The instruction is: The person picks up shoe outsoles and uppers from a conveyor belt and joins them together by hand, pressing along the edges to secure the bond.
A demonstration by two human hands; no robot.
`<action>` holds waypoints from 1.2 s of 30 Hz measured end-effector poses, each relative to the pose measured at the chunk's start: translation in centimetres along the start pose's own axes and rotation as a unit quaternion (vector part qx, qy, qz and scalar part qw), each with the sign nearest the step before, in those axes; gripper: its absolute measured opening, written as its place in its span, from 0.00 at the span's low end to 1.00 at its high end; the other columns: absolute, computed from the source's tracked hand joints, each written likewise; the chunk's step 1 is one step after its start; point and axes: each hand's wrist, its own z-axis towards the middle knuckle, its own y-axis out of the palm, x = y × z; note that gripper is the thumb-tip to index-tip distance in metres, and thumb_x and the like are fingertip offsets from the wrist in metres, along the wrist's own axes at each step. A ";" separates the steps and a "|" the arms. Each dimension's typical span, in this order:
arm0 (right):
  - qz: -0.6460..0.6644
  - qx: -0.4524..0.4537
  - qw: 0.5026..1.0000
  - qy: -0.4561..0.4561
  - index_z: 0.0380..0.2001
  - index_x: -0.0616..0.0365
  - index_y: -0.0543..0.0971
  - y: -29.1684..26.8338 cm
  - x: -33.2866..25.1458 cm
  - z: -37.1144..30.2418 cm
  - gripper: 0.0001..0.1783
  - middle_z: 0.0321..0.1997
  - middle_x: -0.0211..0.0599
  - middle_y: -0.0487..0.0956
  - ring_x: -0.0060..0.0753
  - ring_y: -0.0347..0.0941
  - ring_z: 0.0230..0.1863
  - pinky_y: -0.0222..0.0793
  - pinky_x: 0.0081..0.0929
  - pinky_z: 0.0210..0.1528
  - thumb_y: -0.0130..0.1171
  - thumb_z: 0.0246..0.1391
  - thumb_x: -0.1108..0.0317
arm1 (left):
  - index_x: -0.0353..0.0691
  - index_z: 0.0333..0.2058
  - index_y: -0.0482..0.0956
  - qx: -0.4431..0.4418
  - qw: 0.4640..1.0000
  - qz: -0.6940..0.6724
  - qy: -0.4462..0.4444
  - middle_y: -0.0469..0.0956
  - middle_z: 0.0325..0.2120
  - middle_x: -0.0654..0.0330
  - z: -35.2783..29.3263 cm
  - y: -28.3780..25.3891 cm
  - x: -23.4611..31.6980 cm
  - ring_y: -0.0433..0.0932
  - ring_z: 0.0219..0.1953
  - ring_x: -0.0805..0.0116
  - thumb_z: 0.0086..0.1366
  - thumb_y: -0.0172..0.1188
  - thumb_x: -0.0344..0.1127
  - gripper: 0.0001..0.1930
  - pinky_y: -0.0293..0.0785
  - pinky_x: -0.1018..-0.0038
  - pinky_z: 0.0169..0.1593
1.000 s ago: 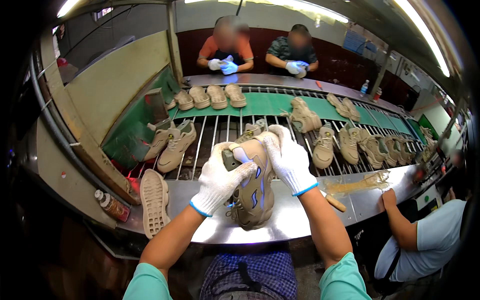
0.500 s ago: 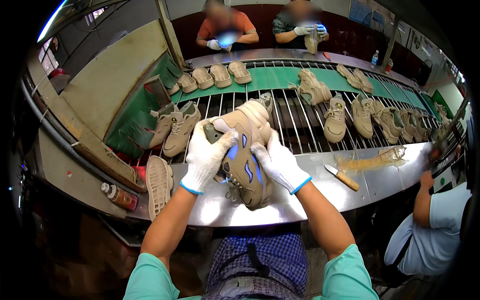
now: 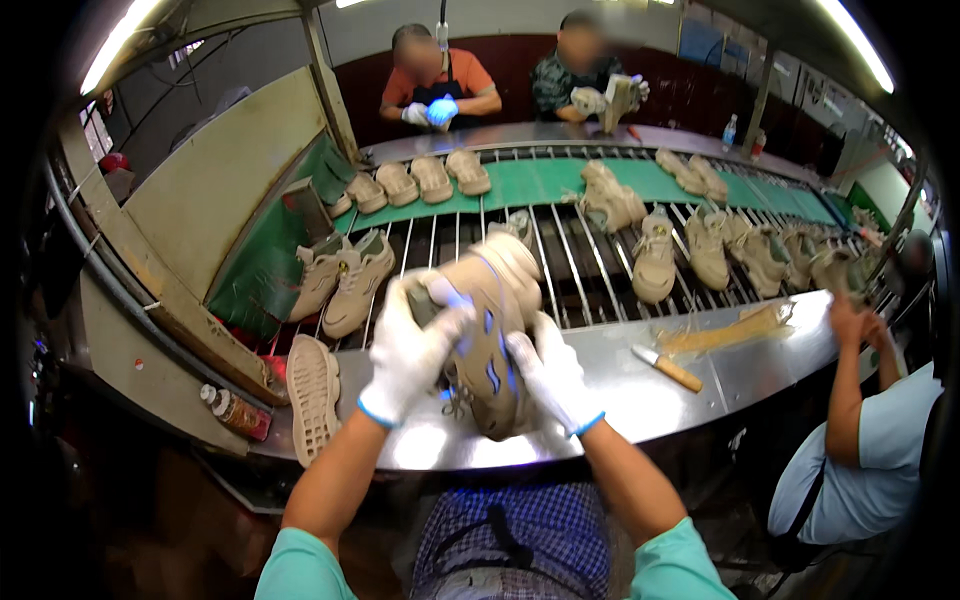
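A beige sneaker [image 3: 495, 290], toe toward me and slightly blurred, is held above the metal edge of the bench. My left hand [image 3: 412, 345], in a white knit glove, is closed around its left side near the opening. My right hand [image 3: 555, 375], gloved alike, grips the other side with thumb and fingers. Bluish light shows on the shoe's side panels, and its laces dangle at the left. A loose beige sole [image 3: 313, 400] stands tread outward left of my left hand. A wooden-handled knife [image 3: 672, 370] lies on the bench right of my right hand.
Beyond my hands runs a rack of metal rods [image 3: 575, 260] bearing several beige shoes. Loose soles [image 3: 430, 180] sit on a green belt [image 3: 525, 175]. A brown strip [image 3: 735, 330] lies near the knife. A bottle [image 3: 237, 412] stands at left. Other people work opposite and at right.
The shoe has tipped slightly, its toe lower in view, still between both hands. The view has shifted a little. The person opposite at left has lowered their gloved hands.
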 end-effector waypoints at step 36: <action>-0.306 -0.338 0.886 0.086 0.59 0.62 0.76 -5.0 1.1 -10.2 0.41 0.38 0.62 0.87 0.64 0.87 0.43 0.81 0.53 0.49 0.45 0.72 0.31 | 0.45 0.49 0.88 -0.246 0.762 0.185 0.569 0.85 0.52 0.55 -17.7 1.9 -7.8 0.85 0.54 0.55 0.63 0.66 0.42 0.17 0.82 0.59 0.60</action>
